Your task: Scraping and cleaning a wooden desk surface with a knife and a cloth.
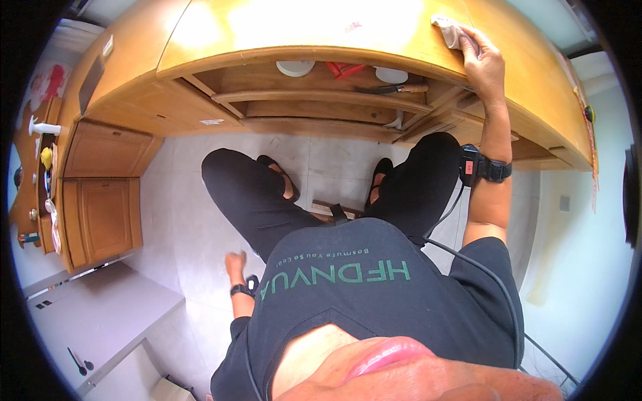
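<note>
My right hand [485, 62] grips a crumpled pale cloth [449, 32] between thumb and fingers. It rests on the varnished wooden front [311, 30] of a cabinet, near the upper right edge of a long opening. My left hand [235, 263] hangs low beside my left thigh, away from the cabinet. That hand is small and blurred, and how far its fingers are curled is unclear. Inside the opening lie a red packet [345, 69], two white round objects [295, 68] [391, 75] and a curved blade with a wooden handle [412, 88].
My bent knees [225, 170] are close below the cabinet, and a low stool [321, 208] shows between them. Wooden cabinet doors [109, 213] stand at the left, beside a grey panel [108, 306]. A cable [481, 258] runs along my right arm.
</note>
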Tool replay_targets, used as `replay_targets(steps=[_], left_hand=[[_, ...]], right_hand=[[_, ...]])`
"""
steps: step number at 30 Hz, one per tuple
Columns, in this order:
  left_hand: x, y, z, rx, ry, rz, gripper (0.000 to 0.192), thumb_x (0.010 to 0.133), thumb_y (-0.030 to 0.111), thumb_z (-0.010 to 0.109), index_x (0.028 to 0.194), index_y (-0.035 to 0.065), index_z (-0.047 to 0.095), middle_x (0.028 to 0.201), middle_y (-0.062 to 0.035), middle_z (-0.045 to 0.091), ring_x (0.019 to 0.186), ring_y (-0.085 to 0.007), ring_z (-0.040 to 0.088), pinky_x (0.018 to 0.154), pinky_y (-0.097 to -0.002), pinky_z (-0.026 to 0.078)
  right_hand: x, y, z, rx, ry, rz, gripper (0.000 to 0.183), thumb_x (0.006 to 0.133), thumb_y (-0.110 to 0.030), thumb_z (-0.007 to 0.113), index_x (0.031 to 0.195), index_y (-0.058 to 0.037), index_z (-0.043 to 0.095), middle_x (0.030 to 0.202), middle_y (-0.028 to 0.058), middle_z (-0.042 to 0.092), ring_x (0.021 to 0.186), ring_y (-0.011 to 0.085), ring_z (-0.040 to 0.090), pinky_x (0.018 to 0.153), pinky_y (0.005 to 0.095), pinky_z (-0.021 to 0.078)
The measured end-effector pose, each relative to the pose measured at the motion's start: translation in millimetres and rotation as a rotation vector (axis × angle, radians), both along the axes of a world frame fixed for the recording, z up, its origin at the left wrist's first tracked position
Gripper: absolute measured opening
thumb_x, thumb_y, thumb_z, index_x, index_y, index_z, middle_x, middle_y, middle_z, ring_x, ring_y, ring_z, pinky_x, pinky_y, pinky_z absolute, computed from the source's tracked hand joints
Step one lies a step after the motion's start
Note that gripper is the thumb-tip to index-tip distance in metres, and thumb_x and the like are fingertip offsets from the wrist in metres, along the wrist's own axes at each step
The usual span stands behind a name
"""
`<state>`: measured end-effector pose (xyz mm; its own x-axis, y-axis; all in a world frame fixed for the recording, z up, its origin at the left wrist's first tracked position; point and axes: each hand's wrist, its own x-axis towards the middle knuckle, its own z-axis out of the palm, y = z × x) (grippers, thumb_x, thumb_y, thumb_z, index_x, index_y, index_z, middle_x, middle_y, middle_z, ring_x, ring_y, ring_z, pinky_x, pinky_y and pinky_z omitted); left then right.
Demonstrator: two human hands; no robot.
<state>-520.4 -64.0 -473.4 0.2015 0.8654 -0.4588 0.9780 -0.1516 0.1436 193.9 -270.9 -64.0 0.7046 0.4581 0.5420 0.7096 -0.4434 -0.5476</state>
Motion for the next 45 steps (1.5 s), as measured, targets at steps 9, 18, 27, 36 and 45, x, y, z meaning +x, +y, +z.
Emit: replay_targets(steps=[9,18,27,36,45], left_hand=[[195,145,207,0.521,-0.418,0.012,0.031,0.092,0.02,0.061,0.115,-0.0006,0.061,0.109,-0.0231,0.069,0.099,-0.04,0.068,0.088,-0.0451,0.053],[273,84,209,0.803,-0.407,-0.339,0.055,0.097,0.038,0.061,0.135,-0.0021,0.053,0.133,-0.0259,0.057,0.117,-0.0437,0.059,0.097,-0.0484,0.05],[286,67,214,0.834,-0.428,-0.326,0.059,0.096,0.036,0.063,0.141,0.001,0.05,0.138,-0.0255,0.053,0.12,-0.0439,0.057,0.099,-0.0493,0.048],[297,70,211,0.839,-0.48,-0.302,0.057,0.095,0.037,0.063,0.139,0.003,0.053,0.139,-0.0236,0.053,0.12,-0.0423,0.056,0.099,-0.0481,0.048],[311,60,236,0.915,-0.661,-0.359,0.044,0.093,0.026,0.068,0.129,0.0026,0.06,0.125,-0.019,0.064,0.115,-0.0376,0.06,0.096,-0.047,0.048]], right_hand=[[-27,7,23,0.008,0.052,0.178,0.048,0.089,-0.016,0.07,0.133,-0.002,0.06,0.12,0.0194,0.067,0.103,0.0329,0.068,0.095,0.0363,0.0534],[-95,-4,-63,-0.388,-0.415,0.261,0.024,0.077,-0.004,0.065,0.1,-0.0057,0.072,0.098,0.0122,0.07,0.092,0.0292,0.069,0.08,0.0386,0.0576],[-8,7,-177,-1.055,-0.355,0.03,0.046,0.093,-0.01,0.053,0.139,-0.0084,0.056,0.138,0.0125,0.059,0.129,0.0348,0.056,0.103,0.0528,0.0489],[-30,0,-140,-0.743,-0.604,0.131,0.031,0.086,-0.01,0.058,0.118,-0.0109,0.059,0.114,0.0088,0.066,0.109,0.0283,0.064,0.091,0.0442,0.0514],[-153,-34,-30,0.047,0.348,0.497,0.036,0.086,-0.005,0.074,0.122,-0.0042,0.067,0.101,0.0091,0.073,0.081,0.0149,0.067,0.07,0.0289,0.0539]])
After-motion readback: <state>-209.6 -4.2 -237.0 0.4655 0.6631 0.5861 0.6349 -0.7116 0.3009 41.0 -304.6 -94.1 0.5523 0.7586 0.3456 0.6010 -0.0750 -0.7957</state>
